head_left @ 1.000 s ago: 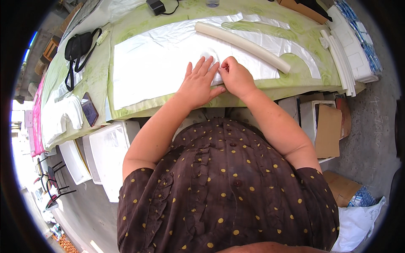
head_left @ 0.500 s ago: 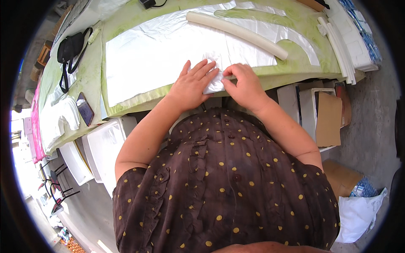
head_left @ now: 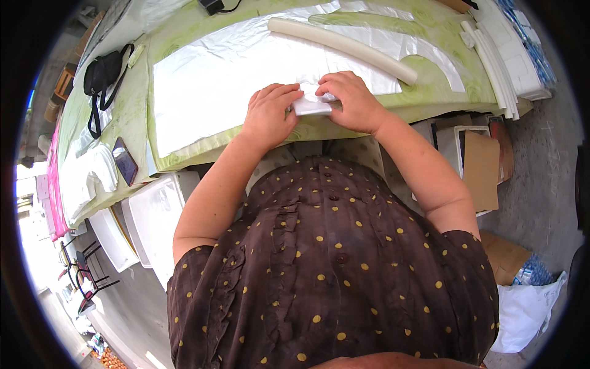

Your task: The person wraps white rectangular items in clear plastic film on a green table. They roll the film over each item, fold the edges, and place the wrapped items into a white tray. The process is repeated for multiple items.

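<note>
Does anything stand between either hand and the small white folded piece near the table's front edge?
Nothing visible does: the left hand and right hand grip the white folded piece at opposite ends. The pale tube lies farther off, across the white sheet, not in between.

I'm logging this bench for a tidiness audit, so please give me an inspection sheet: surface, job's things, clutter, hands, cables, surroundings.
Surface: green patterned table cover, partly under a white sheet.
Job's things: small white bundle, apparently folded, at the table's near edge.
Clutter: pale tube across the sheet; black bag and dark phone-like slab at left.
Hands: left hand and right hand hold the bundle from either side.
Cables: black cord by a black adapter, far edge.
Surroundings: white bin below the table; white sack on the floor, right.
</note>
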A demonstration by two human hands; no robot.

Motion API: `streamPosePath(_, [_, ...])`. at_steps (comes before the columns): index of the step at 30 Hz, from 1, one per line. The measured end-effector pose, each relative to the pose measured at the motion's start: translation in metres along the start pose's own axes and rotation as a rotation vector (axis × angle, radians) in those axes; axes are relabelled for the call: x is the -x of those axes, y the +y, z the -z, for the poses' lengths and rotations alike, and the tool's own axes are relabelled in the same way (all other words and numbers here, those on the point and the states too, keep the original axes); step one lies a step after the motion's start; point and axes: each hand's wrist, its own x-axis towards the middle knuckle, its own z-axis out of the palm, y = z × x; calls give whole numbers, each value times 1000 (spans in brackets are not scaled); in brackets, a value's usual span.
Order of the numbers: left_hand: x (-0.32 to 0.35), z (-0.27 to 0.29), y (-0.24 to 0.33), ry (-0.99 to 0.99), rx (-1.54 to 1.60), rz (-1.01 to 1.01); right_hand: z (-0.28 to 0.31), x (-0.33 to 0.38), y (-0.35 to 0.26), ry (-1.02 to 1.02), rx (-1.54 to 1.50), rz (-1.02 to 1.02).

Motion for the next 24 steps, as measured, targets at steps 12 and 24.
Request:
streamPosePath(12, [-14,-1,-1,80,38,214,-23,-17,6,-7,132,-275])
streamPosePath(24, [-38,7,9,-73,-178,378,-31,-31,-11,-104,365,-484])
